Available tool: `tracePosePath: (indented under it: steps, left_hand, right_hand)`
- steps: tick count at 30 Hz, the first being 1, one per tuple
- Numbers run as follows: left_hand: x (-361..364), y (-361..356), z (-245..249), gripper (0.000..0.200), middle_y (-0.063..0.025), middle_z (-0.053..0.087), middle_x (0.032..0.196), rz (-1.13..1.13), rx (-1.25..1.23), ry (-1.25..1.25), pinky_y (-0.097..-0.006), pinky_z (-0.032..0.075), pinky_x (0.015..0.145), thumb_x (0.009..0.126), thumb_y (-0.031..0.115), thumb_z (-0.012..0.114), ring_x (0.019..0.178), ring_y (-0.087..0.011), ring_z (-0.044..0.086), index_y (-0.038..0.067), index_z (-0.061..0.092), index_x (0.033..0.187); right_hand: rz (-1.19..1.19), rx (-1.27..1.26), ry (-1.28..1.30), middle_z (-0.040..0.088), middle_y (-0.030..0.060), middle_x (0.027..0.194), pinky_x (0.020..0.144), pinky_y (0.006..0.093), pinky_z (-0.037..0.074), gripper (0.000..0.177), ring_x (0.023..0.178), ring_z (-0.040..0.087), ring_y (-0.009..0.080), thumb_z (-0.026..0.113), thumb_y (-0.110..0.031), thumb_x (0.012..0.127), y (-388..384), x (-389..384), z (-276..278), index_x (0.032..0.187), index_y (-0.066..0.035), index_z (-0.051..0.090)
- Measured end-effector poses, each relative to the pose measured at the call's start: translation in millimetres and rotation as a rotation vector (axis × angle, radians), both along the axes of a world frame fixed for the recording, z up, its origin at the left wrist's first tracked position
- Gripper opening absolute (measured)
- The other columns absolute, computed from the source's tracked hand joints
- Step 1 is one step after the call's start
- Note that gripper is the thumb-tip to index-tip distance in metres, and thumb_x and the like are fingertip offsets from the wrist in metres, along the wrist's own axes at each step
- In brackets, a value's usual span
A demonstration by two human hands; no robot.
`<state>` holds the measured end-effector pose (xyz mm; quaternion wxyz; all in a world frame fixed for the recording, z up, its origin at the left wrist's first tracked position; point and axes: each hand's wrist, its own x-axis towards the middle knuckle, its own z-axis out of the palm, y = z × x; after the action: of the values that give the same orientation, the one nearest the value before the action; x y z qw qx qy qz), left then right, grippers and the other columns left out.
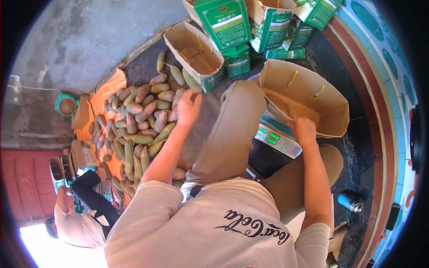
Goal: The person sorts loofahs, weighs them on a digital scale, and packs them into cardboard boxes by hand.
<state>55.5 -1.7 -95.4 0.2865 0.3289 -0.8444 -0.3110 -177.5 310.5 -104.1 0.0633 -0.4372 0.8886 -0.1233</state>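
My right hand (304, 129) grips the near rim of an open cardboard box (328, 100) with yellow cord loops inside its far wall. The box stands on a digital scale (279, 142) with lit green displays. My left hand (189, 106) is raised at the right edge of a pile of radish-like roots (145, 107), some green, others brownish pink. Its fingers are loosely bent and apart, with nothing visible in them. Just beyond them lies a long green root (191, 80), beside a second open box (190, 47).
Green printed cartons (225, 24) are stacked at the back. An orange sheet (114, 85) lies under the pile. To the right, a can (350, 202) lies on the dark floor near a tiled wall (391, 76). Another person (80, 223) sits at the lower left.
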Motion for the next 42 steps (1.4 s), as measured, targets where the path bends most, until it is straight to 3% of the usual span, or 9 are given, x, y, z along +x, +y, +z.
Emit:
tracePosePath:
  steps: [3,7,15,17,24,30,35,39,42]
  left_hand:
    - [70.7,-20.1,-79.7,0.025,-0.019,0.066,0.095,0.022,-0.015,-0.31,-0.0408,0.049,0.082,0.081,0.018,0.063,0.093,-0.0344,0.063,0.003,0.065,0.1]
    - [154.9,-14.4,-184.8,0.037,-0.0192,0.065,0.109,0.123,0.305,-1.018,-0.0427,0.047,0.093,0.077,0.029,0.063,0.108,-0.0343,0.06,0.009,0.066,0.108]
    - [228.5,60.2,-194.2,0.051,-0.0153,0.056,0.128,-0.128,0.496,-1.462,-0.0424,0.045,0.097,0.082,0.028,0.063,0.117,-0.0331,0.055,0.014,0.053,0.13]
    - [270.1,70.0,-242.1,0.055,-0.0146,0.056,0.128,-0.14,0.459,-1.469,-0.0434,0.045,0.098,0.082,0.025,0.061,0.118,-0.0352,0.054,0.015,0.047,0.135]
    - [259.6,93.7,-215.4,0.07,-0.0119,0.046,0.139,0.025,0.75,-1.502,-0.0473,0.042,0.099,0.081,0.014,0.062,0.129,-0.0333,0.044,0.022,0.032,0.144]
    - [255.6,104.4,-229.0,0.057,-0.008,0.031,0.148,-0.281,0.37,-1.451,-0.0523,0.039,0.1,0.082,0.025,0.067,0.136,-0.0304,0.032,0.022,0.046,0.134]
    - [263.3,102.0,-272.8,0.052,-0.0048,0.039,0.142,-0.357,0.329,-1.507,-0.0522,0.039,0.099,0.082,0.029,0.066,0.133,-0.0298,0.036,0.021,0.05,0.132]
    - [257.6,89.4,-259.9,0.039,-0.0036,0.048,0.135,-0.537,0.338,-1.616,-0.0485,0.043,0.093,0.086,0.029,0.061,0.126,-0.0268,0.042,0.021,0.06,0.124]
    - [259.5,89.5,-266.1,0.04,-0.0068,0.046,0.135,-0.52,0.317,-1.633,-0.0452,0.038,0.101,0.089,0.032,0.058,0.125,-0.028,0.043,0.017,0.06,0.126]
  right_hand:
    - [-0.024,0.07,-0.024,0.068,0.0153,0.087,0.074,0.0428,0.05,0.021,0.082,0.065,0.0329,0.068,-0.02,0.08,-2.3,2.7,5.7,0.097,-0.008,0.065]
    - [-0.038,0.06,-0.007,0.067,0.0154,0.084,0.072,0.0427,0.05,0.02,0.081,0.065,0.0325,0.068,-0.021,0.08,0.1,2.6,-1.7,0.096,-0.01,0.065]
    - [-0.042,0.052,0.027,0.066,0.0162,0.083,0.067,0.0419,0.05,0.017,0.077,0.065,0.0327,0.068,-0.023,0.08,-3.3,5.0,2.7,0.09,-0.008,0.064]
    - [-0.036,0.017,0.036,0.066,0.0158,0.082,0.066,0.0413,0.05,0.018,0.077,0.064,0.0327,0.069,-0.022,0.08,-4.2,6.2,3.1,0.091,-0.008,0.064]
    - [-0.049,-0.01,0.029,0.066,0.0156,0.082,0.067,0.0407,0.05,0.02,0.077,0.064,0.0333,0.071,-0.019,0.077,-2.8,4.9,-2.8,0.093,-0.008,0.065]
    - [-0.055,-0.03,0.04,0.064,0.0172,0.082,0.066,0.0411,0.049,0.02,0.077,0.063,0.0363,0.071,-0.017,0.078,-4.9,8.6,-0.9,0.093,-0.007,0.062]
    - [-0.067,-0.037,0.033,0.065,0.0146,0.081,0.066,0.0405,0.049,0.018,0.076,0.063,0.0337,0.072,-0.017,0.077,-4.5,12.2,-2.0,0.09,-0.008,0.064]
    - [-0.049,-0.04,0.05,0.065,0.014,0.081,0.066,0.0398,0.049,0.017,0.075,0.063,0.0331,0.072,-0.016,0.077,-3.4,13.0,-3.0,0.088,-0.008,0.063]
    - [-0.062,-0.034,0.037,0.064,0.0137,0.08,0.066,0.0394,0.049,0.016,0.075,0.063,0.0328,0.072,-0.016,0.077,-3.6,12.9,-3.5,0.088,-0.008,0.063]
